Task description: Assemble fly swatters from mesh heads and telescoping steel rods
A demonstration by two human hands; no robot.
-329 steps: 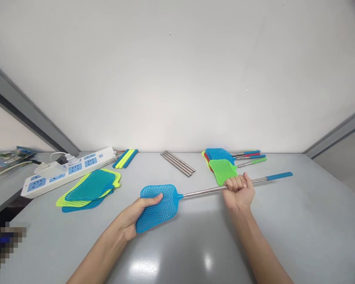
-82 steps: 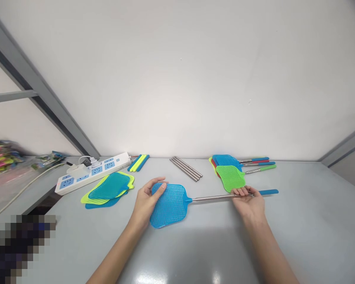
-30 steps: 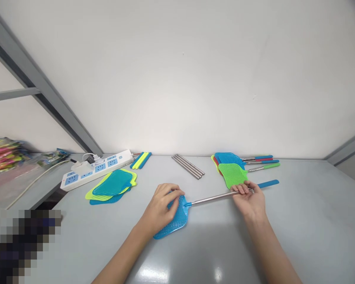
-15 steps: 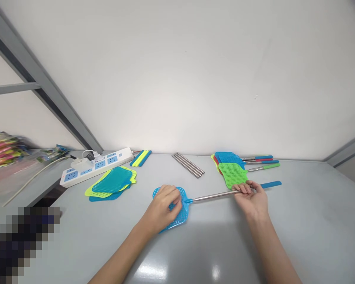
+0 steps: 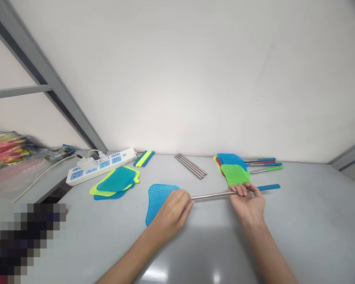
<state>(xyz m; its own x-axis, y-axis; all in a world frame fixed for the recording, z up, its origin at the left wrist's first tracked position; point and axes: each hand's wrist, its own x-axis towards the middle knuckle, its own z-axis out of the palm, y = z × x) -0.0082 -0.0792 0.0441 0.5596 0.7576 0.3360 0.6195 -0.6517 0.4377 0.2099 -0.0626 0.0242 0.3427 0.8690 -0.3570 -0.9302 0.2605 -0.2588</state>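
A blue fly swatter (image 5: 161, 197) with a metal rod and a blue handle lies crosswise between my hands. My left hand (image 5: 177, 207) is closed around the neck, where the perforated head meets the rod; its fingers hide that joint. Palm up, my right hand (image 5: 248, 199) grips the rod close to the blue handle, which sticks out to the right. Just behind my right hand is a green fly swatter (image 5: 236, 174), the front one of a pile of several finished-looking swatters in blue, red and yellow.
Several metal rods (image 5: 191, 165) lie near the wall. Blue and yellow handles (image 5: 144, 158) rest beside a white power strip (image 5: 102, 165) with plugs in it. Loose swatter heads (image 5: 116, 181) are stacked at left. Bagged colourful items (image 5: 10, 150) sit at far left.
My left hand has moved right, from the swatter's head to its neck, and more of the blue head now shows. My right hand keeps its grip on the rod.
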